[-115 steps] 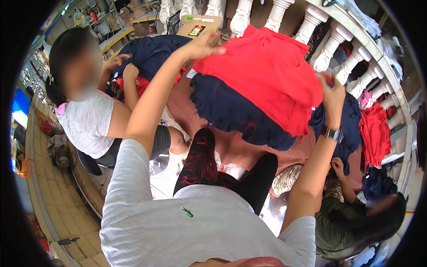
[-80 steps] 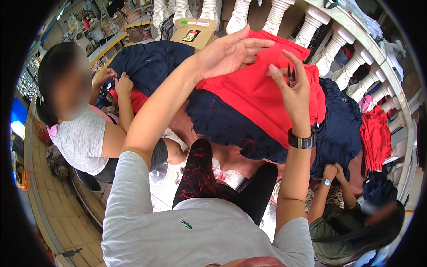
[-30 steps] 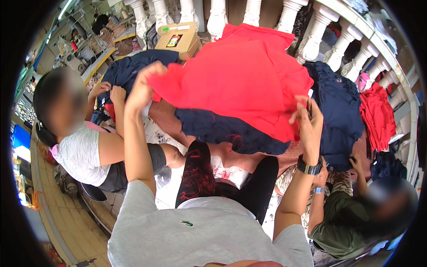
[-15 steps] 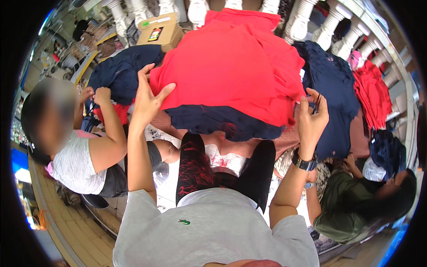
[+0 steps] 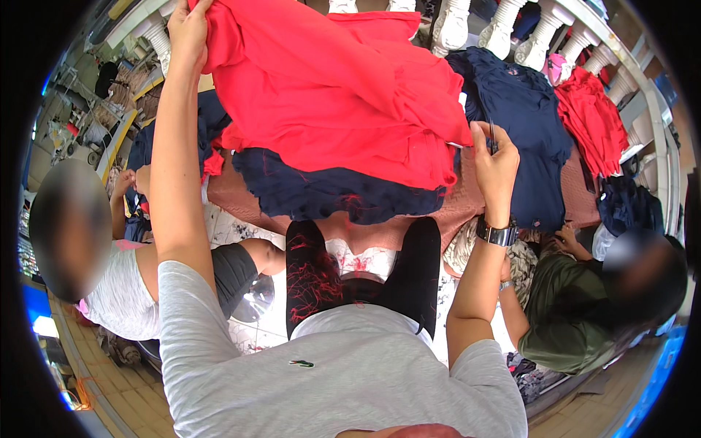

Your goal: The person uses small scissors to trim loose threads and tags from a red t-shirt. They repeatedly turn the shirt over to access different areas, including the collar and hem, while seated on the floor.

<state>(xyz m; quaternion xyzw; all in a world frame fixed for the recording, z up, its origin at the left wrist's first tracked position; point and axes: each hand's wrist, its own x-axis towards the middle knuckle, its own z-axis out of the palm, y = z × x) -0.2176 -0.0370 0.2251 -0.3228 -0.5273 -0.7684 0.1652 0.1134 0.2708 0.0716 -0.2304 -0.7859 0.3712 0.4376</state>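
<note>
A large red garment (image 5: 328,95) is spread in front of me, its left side lifted and stretched. My left hand (image 5: 188,35) reaches far up and forward, fingers closed on the garment's upper left edge. Close to its right edge, my right hand (image 5: 498,166) is closed around a slim dark tool (image 5: 492,137), perhaps thread snips; its blades are too small to make out. The thumb is at the red cloth's edge, and I cannot tell whether it grips the cloth. Beneath the red garment lies dark navy cloth (image 5: 314,191) with loose red threads on it.
Brown cloth (image 5: 467,182) covers the work surface. On the right lie a navy garment (image 5: 522,131) and a crumpled red garment (image 5: 593,120). White balusters (image 5: 496,36) stand behind. One person (image 5: 120,292) sits at my left, another (image 5: 577,321) at my right.
My left hand has moved up and forward, pulling the red garment's left side with it. The cloth is now folded diagonally. My right hand is slightly farther up and left, still with the dark tool.
</note>
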